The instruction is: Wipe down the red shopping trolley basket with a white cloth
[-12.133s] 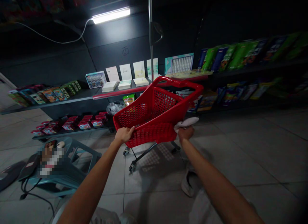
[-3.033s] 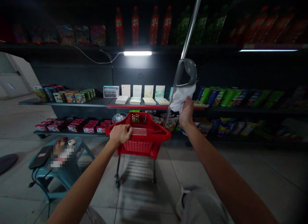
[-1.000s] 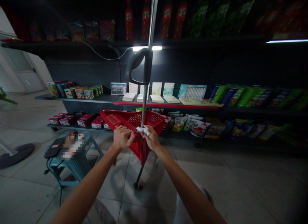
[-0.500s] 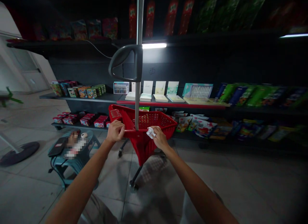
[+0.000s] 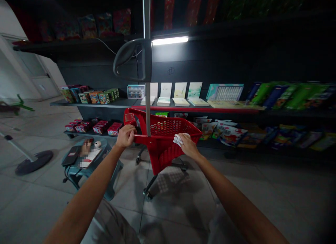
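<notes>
A red plastic shopping cart (image 5: 165, 149) on black casters stands in front of me. My left hand (image 5: 126, 136) is closed around the red bar at its near left side. A crumpled white cloth (image 5: 181, 138), perhaps a tissue, is gripped in my right hand (image 5: 189, 146) and lies against the upper rim on the near right side. From the cart rises a metal pole (image 5: 148, 107) with a dark grey loop handle (image 5: 147, 60) on it. Shadow partly hides the fingertips of my left hand.
Behind the cart, a dark shelf unit (image 5: 168, 108) carries upright booklets (image 5: 181, 92), small boxes (image 5: 99, 97) and snack bags (image 5: 231, 134). A blue-grey stool (image 5: 105, 149) bearing a black device stands at left, near a round pole base (image 5: 34, 163).
My right hand and the white cloth have slid to the right along the cart's rim. My left hand keeps its hold on the bar. The view has shifted slightly.
</notes>
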{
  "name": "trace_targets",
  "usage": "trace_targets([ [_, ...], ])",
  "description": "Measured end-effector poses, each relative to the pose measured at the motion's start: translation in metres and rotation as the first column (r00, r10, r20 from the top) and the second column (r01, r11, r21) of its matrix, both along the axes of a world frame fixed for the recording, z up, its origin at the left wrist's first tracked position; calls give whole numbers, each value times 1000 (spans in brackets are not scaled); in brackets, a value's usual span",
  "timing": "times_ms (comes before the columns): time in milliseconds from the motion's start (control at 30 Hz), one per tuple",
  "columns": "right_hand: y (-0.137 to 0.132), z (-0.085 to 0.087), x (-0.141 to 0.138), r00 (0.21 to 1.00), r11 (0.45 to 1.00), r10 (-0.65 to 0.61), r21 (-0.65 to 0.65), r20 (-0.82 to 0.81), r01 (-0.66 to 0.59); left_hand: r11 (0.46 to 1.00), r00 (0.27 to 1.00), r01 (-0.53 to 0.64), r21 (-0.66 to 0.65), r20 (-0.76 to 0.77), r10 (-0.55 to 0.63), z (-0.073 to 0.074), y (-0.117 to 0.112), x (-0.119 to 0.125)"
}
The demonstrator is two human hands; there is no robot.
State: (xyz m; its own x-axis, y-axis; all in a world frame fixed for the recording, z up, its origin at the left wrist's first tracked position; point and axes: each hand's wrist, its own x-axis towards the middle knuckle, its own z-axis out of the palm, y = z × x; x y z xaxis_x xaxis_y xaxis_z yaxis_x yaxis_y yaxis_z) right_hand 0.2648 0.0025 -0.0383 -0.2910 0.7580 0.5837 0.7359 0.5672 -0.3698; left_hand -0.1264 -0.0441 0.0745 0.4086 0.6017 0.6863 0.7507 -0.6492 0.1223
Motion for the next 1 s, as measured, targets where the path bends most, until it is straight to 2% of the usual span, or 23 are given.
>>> trace_targets([
  [100,3,-4,10,1000,1000,-17,-7,23,17,1000,999,-10,-8,36,10,2,-4,-3],
  [167,3,-6,17,999,999,-28,-16,30,28,998,993,-57,6,105,56,2,-8,-2],
  [233,3,-7,21,999,999,-36,-27,29,37,987,973,-137,83,201,118,1,-13,2],
  [300,2,-9,24,999,998,-50,-27,22,50,951,947,-232,207,272,171,-1,-18,9],
  [367,1,-9,24,997,997,-71,-26,20,71,909,949,-261,324,258,181,-2,-23,20],
  [433,1,-10,24,996,995,-90,-29,21,90,913,985,-161,376,118,125,-2,-27,37],
  [500,1,-10,24,995,995,-97,-28,19,97,946,995,6,323,-100,28,0,-29,61],
  [533,1,-10,25,995,995,-99,-24,16,99,962,981,53,267,-196,0,0,-29,74],
  [567,1,-10,26,995,995,-100,-20,13,100,977,964,51,206,-265,6,1,-27,88],
  [600,1,-11,27,995,995,-103,-15,10,103,989,948,2,148,-314,45,1,-24,103],
  [667,2,-12,29,994,994,-114,-7,6,114,985,898,-167,32,-407,165,0,-14,130],
  [767,2,-14,33,992,992,-125,12,4,125,912,789,-384,-142,-564,244,-1,7,158],
  [867,0,-15,37,994,994,-105,8,4,105,873,720,-430,-231,-671,178,4,27,167],
  [1000,-2,-11,46,994,994,-107,-13,20,107,879,697,-412,-240,-705,134,9,42,163],
])
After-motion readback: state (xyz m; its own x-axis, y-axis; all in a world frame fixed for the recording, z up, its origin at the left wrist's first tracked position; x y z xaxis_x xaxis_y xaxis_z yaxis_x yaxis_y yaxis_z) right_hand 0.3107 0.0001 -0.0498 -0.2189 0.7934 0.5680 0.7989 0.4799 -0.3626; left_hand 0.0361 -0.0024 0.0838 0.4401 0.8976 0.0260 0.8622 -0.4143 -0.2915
